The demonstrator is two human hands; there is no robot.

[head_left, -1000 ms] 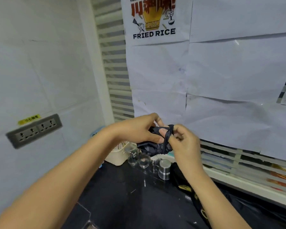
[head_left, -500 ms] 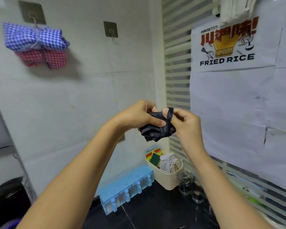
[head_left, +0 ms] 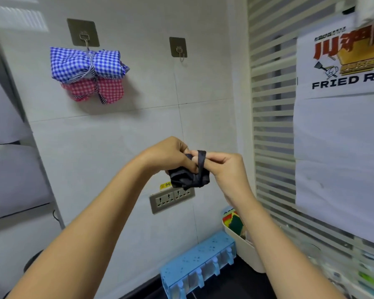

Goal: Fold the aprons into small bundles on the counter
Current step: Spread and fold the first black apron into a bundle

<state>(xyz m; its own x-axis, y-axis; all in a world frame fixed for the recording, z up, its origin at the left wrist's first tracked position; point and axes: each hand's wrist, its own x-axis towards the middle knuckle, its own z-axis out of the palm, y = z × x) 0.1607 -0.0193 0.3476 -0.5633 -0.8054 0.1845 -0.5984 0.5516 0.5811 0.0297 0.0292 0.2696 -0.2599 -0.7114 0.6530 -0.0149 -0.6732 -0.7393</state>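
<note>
A small black apron bundle (head_left: 188,179) is held up in the air in front of the tiled wall, above the counter. My left hand (head_left: 171,153) grips its top from the left. My right hand (head_left: 222,167) pinches the bundle's black strap loop (head_left: 201,160), which wraps over my fingers. On the wall at upper left hang a blue checked apron bundle (head_left: 84,62) and a red checked apron bundle (head_left: 95,89), both from one adhesive hook (head_left: 83,33).
A second adhesive hook (head_left: 178,48) on the wall is bare. Below the hands are a wall socket strip (head_left: 171,199), a blue spice box (head_left: 199,268) and a cream caddy (head_left: 244,244) on the black counter (head_left: 225,288). A slatted window with paper sheets (head_left: 337,158) fills the right.
My view has swung up and to the left, from the counter to the wall with the hooks. Both hands have kept hold of the black bundle and raised it.
</note>
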